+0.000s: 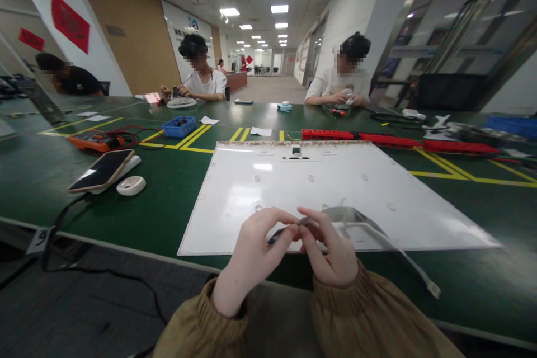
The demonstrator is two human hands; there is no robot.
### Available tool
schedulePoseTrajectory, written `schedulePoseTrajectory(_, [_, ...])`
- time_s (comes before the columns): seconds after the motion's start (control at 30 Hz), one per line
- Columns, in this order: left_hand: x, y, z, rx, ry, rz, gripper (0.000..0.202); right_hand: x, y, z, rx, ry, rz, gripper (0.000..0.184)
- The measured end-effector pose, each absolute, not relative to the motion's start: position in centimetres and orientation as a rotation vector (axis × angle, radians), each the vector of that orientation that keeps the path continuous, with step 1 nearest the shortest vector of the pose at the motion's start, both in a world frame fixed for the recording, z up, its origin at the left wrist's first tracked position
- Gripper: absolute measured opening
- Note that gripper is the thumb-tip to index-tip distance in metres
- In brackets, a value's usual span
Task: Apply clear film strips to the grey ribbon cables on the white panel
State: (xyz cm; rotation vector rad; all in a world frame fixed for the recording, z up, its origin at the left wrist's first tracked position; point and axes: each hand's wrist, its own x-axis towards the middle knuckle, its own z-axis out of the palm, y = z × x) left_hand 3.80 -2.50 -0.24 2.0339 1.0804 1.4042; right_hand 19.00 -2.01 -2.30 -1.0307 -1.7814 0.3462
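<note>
A flat grey ribbon cable (pixel 344 214) loops out behind my right hand (pixel 335 254), and its tail runs down to a pale connector (pixel 434 290) beyond the near table edge. Between the fingertips of my left hand (pixel 258 243) and my right hand, which meet in a pinch, a dark part of the cable is gripped. The fingers partly hide that end. Both hands hover over the near edge of a large white panel (pixel 235 179), which has slots and small raised clips.
On the left of the green table (pixel 168 207) lie a phone (pixel 103 170), a white ring-shaped part (pixel 131 185), an orange multimeter (pixel 98 141) and a blue bin (pixel 179 127). Red strips (pixel 388 141) lie behind the panel. Two people work across the table.
</note>
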Motion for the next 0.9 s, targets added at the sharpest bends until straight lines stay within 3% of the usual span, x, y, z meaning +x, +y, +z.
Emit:
schedulePoseTrajectory(0.3, [3.9,-2.0,-0.7,2.223,1.284,1.337,0.013,19.1,-1.9,-2.9,-1.050,-1.843,0.183,0.017])
schedulePoseTrajectory(0.67, [3.9,-2.1,-1.0,1.879,1.338,1.401,0.017,19.0,-1.8,-3.7,-1.017,-1.858,0.182,0.037])
schedulePoseTrajectory(0.9, [3.8,-2.1,-1.4,1.724,1.346,1.548,0.024,19.0,-1.7,-3.8,-1.040,-1.892,0.175,0.038])
